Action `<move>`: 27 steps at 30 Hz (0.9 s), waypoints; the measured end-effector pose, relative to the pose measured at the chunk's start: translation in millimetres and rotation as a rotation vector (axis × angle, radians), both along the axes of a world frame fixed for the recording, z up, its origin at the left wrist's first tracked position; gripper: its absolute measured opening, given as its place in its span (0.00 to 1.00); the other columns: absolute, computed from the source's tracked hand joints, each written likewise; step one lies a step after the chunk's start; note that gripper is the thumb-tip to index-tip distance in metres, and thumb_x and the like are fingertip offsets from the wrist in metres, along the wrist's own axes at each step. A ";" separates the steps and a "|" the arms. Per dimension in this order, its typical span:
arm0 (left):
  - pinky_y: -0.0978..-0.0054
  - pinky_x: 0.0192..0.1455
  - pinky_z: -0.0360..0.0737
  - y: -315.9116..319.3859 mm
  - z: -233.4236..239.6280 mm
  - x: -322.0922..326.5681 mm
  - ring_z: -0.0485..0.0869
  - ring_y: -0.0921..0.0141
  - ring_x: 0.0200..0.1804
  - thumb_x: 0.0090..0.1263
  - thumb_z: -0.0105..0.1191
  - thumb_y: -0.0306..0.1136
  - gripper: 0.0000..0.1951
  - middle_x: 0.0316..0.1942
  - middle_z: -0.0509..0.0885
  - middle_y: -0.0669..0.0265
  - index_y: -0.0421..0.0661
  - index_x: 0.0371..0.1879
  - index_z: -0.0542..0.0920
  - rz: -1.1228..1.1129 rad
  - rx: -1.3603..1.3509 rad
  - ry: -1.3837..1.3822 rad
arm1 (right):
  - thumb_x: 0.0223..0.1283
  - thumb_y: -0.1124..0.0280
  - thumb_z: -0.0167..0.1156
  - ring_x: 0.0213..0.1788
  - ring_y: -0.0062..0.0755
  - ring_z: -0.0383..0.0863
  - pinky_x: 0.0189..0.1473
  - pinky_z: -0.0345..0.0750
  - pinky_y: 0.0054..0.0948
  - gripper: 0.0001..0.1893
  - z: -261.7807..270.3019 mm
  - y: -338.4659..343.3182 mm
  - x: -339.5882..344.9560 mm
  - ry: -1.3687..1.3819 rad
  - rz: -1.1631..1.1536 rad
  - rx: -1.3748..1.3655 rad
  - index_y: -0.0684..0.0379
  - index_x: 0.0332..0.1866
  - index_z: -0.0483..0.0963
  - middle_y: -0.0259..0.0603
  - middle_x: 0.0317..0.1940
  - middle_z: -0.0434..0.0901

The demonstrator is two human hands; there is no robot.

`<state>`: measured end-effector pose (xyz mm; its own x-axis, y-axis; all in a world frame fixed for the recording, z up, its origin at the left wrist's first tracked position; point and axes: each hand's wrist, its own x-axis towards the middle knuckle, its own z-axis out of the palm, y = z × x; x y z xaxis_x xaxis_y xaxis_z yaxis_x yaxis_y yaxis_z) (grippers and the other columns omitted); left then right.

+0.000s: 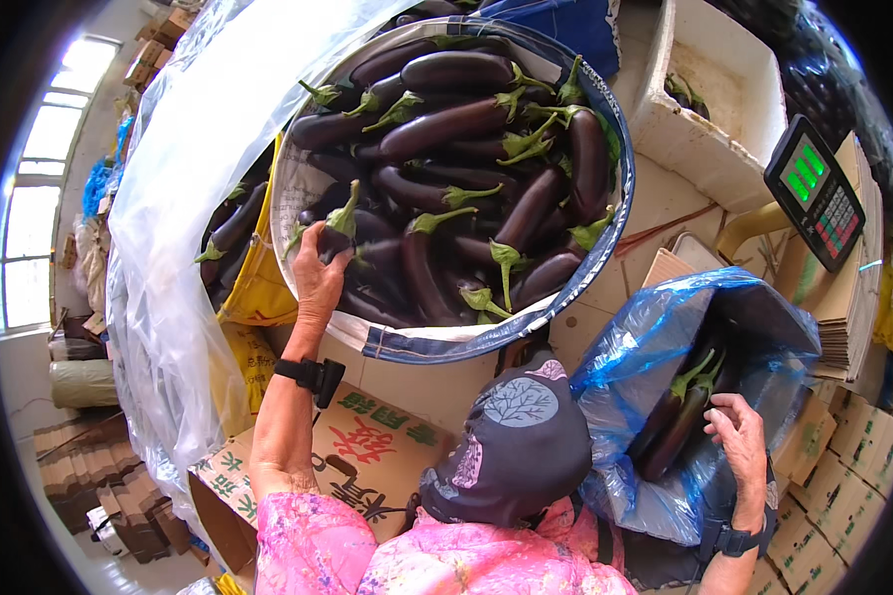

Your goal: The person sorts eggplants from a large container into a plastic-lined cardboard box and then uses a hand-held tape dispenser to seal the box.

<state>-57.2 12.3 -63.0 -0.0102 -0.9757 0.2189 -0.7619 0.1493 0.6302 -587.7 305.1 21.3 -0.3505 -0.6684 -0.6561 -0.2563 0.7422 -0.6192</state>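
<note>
Dark purple eggplants [454,130] with green stems fill a large round woven-fabric container with a blue rim [491,349]. At its lower left side, my left hand [321,271] is closed around the top of an eggplant [336,236], just below its green stem. My right hand [737,431] is at the right, its fingers bent and apart over a blue plastic bag liner [618,372], with nothing seen in its grasp. Beside those fingers, a few eggplants [673,431] lie inside the liner, stems upward. A digital scale display [815,193] stands above the bag, its green digits lit.
A white foam box [722,141] holding a few eggplants stands at the upper right. Flattened cardboard [837,297] leans beside the scale. A printed carton [372,454] lies below the container. Clear plastic sheeting [171,245] and a yellow sack [257,286] border the left side; stacked cartons [848,461] stand lower right.
</note>
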 end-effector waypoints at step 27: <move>0.72 0.46 0.82 87.6 170.4 -360.1 0.82 0.70 0.47 0.69 0.56 0.34 0.38 0.50 0.80 0.58 0.48 0.76 0.51 -1.048 1.083 0.348 | 0.62 0.62 0.62 0.33 0.39 0.84 0.40 0.79 0.33 0.17 8.8 43.4 -28.9 0.235 -0.084 -0.355 0.65 0.47 0.76 0.50 0.33 0.84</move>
